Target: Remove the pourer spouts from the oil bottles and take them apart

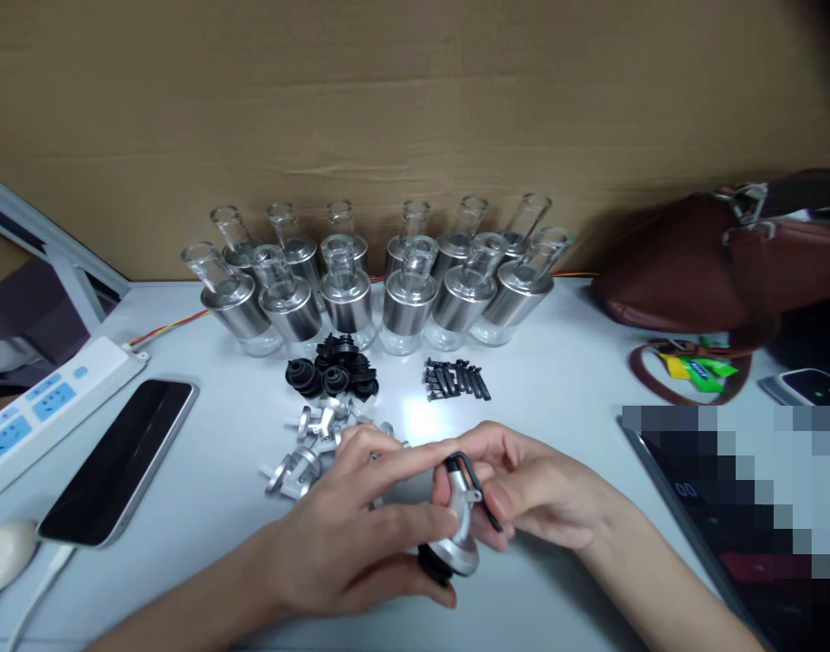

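A silver bottle pourer spout [463,521] with a black ribbed stopper at its base is gripped in my left hand [370,534], index finger stretched to its tip. My right hand [533,489] pinches a thin black lever cap [481,496] lying along the spout, one end over the tip. Behind my left hand lies a pile of silver spouts [306,453], partly hidden by it. Farther back are a heap of black ribbed stoppers [337,367] and a small group of black lever pieces [457,378].
Several glass bottles with steel bands [410,308] stand in two rows at the back. A phone [119,462], a white power strip [48,407] and a white rounded object [5,557] lie left. A brown bag [665,263], small colourful packets [700,369] and a dark tablet-like device [686,507] are right.
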Tool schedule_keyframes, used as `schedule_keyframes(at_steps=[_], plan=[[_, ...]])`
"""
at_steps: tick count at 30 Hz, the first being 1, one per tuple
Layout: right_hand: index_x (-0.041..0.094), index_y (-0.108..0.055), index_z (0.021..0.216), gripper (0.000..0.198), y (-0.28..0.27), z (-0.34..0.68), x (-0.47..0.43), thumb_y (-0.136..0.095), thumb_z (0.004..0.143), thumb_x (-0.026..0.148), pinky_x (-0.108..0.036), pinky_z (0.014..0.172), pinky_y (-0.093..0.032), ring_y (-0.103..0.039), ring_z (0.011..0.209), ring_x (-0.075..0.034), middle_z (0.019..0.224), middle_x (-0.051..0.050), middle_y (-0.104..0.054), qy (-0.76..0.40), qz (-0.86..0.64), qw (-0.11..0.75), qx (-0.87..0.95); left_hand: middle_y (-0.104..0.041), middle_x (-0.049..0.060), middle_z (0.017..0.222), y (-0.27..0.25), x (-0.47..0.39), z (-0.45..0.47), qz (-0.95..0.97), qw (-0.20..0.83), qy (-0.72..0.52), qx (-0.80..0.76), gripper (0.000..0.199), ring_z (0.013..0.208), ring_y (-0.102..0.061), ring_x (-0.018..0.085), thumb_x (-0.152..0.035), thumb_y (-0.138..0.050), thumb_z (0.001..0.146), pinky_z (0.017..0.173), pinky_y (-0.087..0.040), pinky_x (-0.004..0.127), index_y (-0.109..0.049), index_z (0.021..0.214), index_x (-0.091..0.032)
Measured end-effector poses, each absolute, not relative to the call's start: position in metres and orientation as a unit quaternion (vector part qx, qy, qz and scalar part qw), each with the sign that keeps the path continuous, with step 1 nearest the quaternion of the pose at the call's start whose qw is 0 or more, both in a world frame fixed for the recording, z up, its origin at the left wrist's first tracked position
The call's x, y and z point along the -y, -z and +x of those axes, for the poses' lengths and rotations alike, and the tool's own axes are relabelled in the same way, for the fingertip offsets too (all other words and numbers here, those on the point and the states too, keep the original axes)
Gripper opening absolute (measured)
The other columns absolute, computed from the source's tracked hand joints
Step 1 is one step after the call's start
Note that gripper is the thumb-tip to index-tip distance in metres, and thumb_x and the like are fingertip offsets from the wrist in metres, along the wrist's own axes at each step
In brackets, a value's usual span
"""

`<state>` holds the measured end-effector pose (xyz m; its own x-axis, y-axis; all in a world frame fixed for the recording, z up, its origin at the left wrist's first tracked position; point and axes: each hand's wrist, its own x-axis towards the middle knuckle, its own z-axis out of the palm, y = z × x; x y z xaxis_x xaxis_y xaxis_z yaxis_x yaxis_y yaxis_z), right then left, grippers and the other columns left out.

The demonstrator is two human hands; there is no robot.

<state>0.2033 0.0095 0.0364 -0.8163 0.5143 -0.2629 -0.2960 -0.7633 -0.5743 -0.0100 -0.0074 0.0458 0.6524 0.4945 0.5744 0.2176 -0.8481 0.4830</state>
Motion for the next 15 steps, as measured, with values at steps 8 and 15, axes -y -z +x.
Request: schedule_keyframes(at_steps=[8,15], plan=[[0.010,-0.077,0.092,0.032,-0.0376,0.2088,-0.0092,-0.085,0.068,0.029,-0.011,0.037,-0.034,-0.050,0.042,-0.003,0.057,0.000,-0.062,-0.902,-0.205,0.232,0.300,-0.061,0.012,0.129,-0.0486,0.0078,-0.0090,0.895,0.177,-0.356,-0.202,0.023,0.096,-0.055,0.017,-0.038,-0.054,0.094,0.088,-0.043,0.032,-0.050,0.109,-0.021],[0.010,-0.076,0.097,0.034,-0.0426,0.2088,-0.0101,-0.084,0.068,0.028,-0.011,0.038,-0.044,-0.060,0.046,-0.006,0.060,-0.003,-0.067,-0.899,-0.207,0.232,0.307,-0.060,0.012,0.133,-0.0465,0.0058,-0.0092,0.912,0.119,-0.335,-0.202,0.025,0.099,-0.053,0.019,-0.038,-0.058,0.093,0.092,-0.039,0.036,-0.050,0.109,-0.021]])
